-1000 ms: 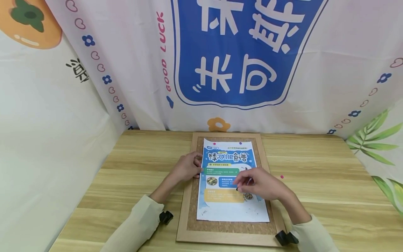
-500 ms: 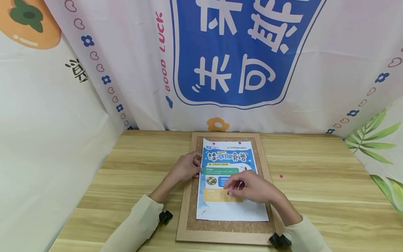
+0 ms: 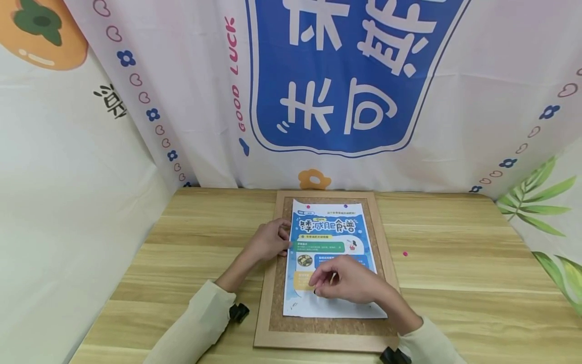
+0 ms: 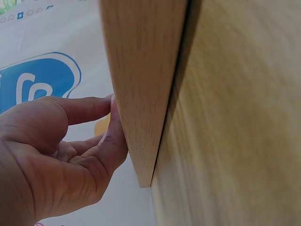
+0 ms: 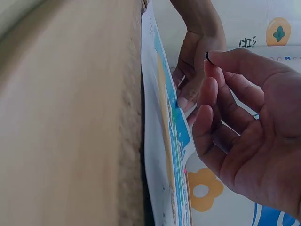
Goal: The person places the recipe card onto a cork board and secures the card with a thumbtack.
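A printed poster [image 3: 336, 309] lies on the framed corkboard [image 3: 297, 325], with a pink thumbtack [image 3: 308, 207] and a dark blue one near its top edge. My left hand [image 3: 271, 239] rests at the poster's left edge, fingertips against the paper and frame. In the left wrist view the frame [image 4: 146, 70] partly hides those fingertips. Over the poster's lower part, my right hand [image 3: 347, 279] pinches a small dark thumbtack [image 5: 207, 57] between thumb and index finger. The right wrist view shows that hand apart from the paper.
A loose pink thumbtack [image 3: 405, 254] lies on the wooden table [image 3: 459, 283] right of the board. Behind the table hangs a printed cloth [image 3: 204, 126]. Each wrist wears a black camera mount, the left wrist mount [image 3: 238, 313] being just outside the frame.
My right hand has moved left and toward the poster's lower edge, with the dark thumbtack still pinched. My left hand stays at the poster's left edge.
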Tool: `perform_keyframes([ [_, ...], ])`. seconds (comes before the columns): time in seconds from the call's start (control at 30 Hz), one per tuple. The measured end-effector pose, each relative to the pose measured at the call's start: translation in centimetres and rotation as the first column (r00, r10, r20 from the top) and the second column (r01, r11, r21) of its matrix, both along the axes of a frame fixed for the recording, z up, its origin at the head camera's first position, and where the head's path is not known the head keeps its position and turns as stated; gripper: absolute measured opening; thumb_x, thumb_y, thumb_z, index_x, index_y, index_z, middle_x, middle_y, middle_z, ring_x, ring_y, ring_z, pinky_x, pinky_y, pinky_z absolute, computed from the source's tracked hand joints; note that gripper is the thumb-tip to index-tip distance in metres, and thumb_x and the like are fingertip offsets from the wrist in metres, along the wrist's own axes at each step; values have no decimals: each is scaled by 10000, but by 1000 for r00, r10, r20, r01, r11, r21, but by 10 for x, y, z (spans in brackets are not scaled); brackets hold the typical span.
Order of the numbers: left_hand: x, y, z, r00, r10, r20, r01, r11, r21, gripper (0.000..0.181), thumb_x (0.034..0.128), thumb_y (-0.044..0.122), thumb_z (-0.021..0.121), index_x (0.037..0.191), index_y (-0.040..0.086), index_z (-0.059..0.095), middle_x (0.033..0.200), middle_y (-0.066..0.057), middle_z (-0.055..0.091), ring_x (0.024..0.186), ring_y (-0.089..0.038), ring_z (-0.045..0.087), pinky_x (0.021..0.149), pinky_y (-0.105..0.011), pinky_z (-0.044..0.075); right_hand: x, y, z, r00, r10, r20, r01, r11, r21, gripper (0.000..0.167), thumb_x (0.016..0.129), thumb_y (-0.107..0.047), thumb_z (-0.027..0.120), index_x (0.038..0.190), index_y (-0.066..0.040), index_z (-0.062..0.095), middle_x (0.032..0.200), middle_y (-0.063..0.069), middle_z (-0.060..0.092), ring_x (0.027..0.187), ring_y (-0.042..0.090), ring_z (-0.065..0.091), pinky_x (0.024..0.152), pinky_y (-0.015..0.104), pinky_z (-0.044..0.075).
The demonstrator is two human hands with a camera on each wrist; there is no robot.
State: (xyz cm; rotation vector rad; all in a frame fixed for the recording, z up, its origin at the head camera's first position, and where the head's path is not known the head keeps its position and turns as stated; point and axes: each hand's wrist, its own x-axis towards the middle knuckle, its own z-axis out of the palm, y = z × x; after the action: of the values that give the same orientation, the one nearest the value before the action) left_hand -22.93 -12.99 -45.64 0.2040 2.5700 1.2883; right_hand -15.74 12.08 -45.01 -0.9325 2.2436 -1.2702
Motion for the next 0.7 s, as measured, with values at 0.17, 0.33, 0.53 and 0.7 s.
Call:
perform_keyframes([
  [0.17,0,0,-1,1000,0,-4,0,1000,-3,497,954,-37,748,1425,-34,588,947,-125,722,663,-169,709,597,-273,635,4,-6,-4,999,29,41,-28,999,-25,93,966,-87,771,1043,-53,809,882,-22,772,773,8,653,717,196,597],
  [0.33,-2,0,-2,1000,-7,2,7,1000,3,489,956,-34,748,1419,-25,590,950,-129,721,670,-172,708,600,-273,635,7,-11,-9,997,58,43,-57,998,-31,80,964,-61,763,1031,-58,806,873,-4,777,758,-8,657,689,188,598],
  [0.53,-2,0,-4,1000,0,11,0,1000,3,492,962,-32,744,1427,-16,586,960,-130,718,677,-175,703,604,-275,634,8,-14,-14,996,67,50,-67,998,-13,76,963,-63,771,1026,-81,810,869,-37,774,765,-11,664,695,191,605],
  [0.7,-2,-1,-3,1000,1,19,-1,1000,11,492,961,-38,742,1426,-18,584,959,-133,719,677,-179,703,605,-276,636,7,-19,-16,995,88,39,-89,996,13,85,959,-56,769,1021,-93,814,853,-79,759,759,-30,653,682,175,587],
])
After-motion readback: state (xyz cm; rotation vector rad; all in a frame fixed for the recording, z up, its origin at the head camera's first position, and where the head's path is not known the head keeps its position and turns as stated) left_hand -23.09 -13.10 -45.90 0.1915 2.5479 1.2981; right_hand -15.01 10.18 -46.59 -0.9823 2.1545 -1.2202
